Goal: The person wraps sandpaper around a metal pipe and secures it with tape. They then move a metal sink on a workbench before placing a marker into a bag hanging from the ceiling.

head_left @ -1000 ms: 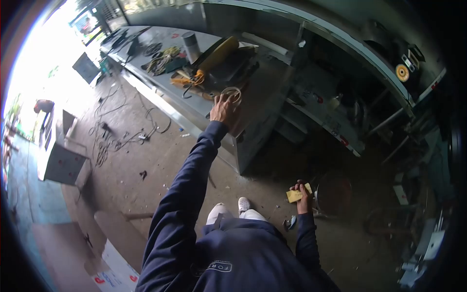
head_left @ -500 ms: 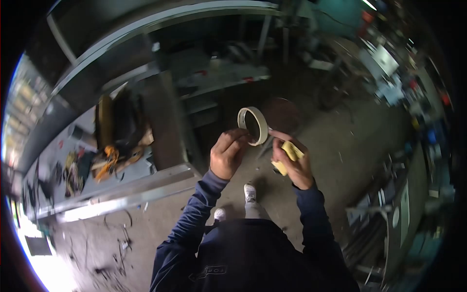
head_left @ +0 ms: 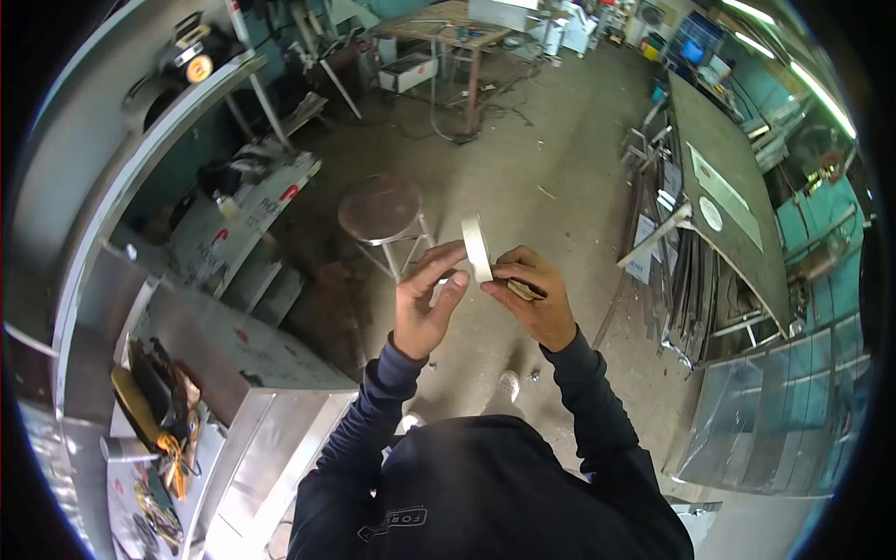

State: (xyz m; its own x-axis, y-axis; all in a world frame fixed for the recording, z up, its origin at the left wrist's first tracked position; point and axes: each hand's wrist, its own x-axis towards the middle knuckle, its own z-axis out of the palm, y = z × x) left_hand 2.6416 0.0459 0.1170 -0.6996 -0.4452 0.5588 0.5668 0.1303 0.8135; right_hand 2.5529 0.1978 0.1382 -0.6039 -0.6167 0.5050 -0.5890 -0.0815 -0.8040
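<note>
A roll of masking tape (head_left: 476,245), pale cream, stands nearly edge-on between my two hands. The fingers of my left hand (head_left: 420,306) meet its left side, with the thumb bent a little below them. On the other side, my right hand (head_left: 541,301) has its thumb and fingertips at the lower edge of the roll. Tucked in that same hand is a small yellow block-like thing (head_left: 525,290), mostly covered by the fingers, so its kind is hidden.
A round brown stool (head_left: 381,207) stands ahead on the left. Beside me on the left is a metal bench (head_left: 308,381), with gloves and an orange cord lying near it. A long table (head_left: 733,201) runs along the right, strips stacked underneath. Further off stands a worktable (head_left: 439,23).
My view has swung to the right and up, bringing the stool to the left. The tape roll has turned from showing its open ring to edge-on, and my right fingertips have come to its edge.
</note>
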